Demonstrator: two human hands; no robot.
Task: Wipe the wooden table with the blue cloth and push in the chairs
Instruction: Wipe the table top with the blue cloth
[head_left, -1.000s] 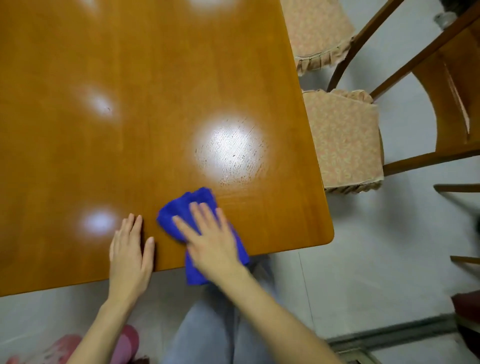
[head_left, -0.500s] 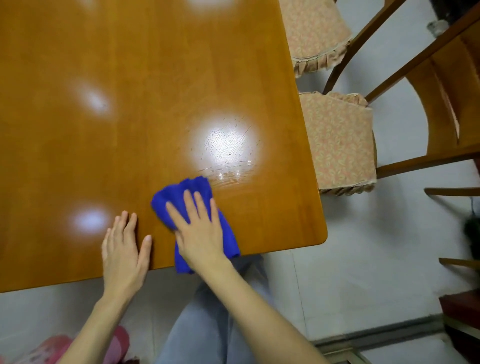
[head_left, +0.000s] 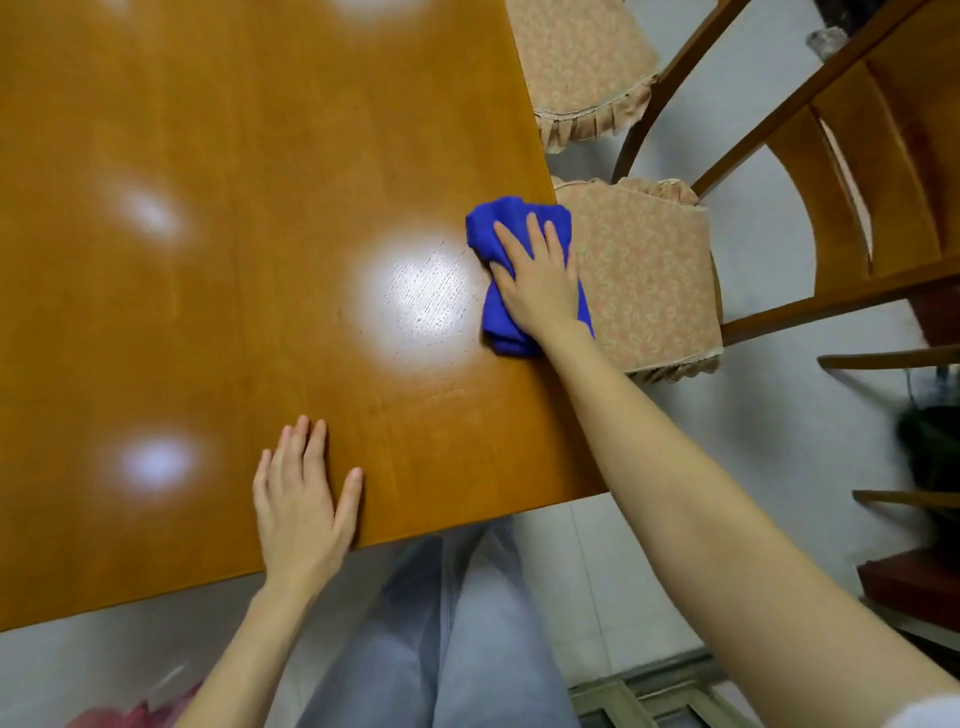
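wooden table: glossy orange-brown top with several light glares on it.

blue cloth: bunched, lying on the tabletop at its 3 o'clock edge. its right margin laps just past that edge.

right hand: laid flat on the cloth and pressing it down. fingers straight and close together, pointing to 12 o'clock, with the thumb lying on the cloth's 9 o'clock side. nothing is gripped.

left hand: resting palm-down on bare wood at the table's 6 o'clock edge, well apart from the cloth. fingers straight and narrow-set, thumb spread toward 2 o'clock. holding nothing.

nearer chair: at 3 o'clock of the cloth, its floral cushion meeting the table edge. how far the seat goes under cannot be told.

farther chair: at 1 o'clock, cushioned seat likewise against the edge.

grey trousers: at 6 o'clock, below the table, over pale tiled floor.
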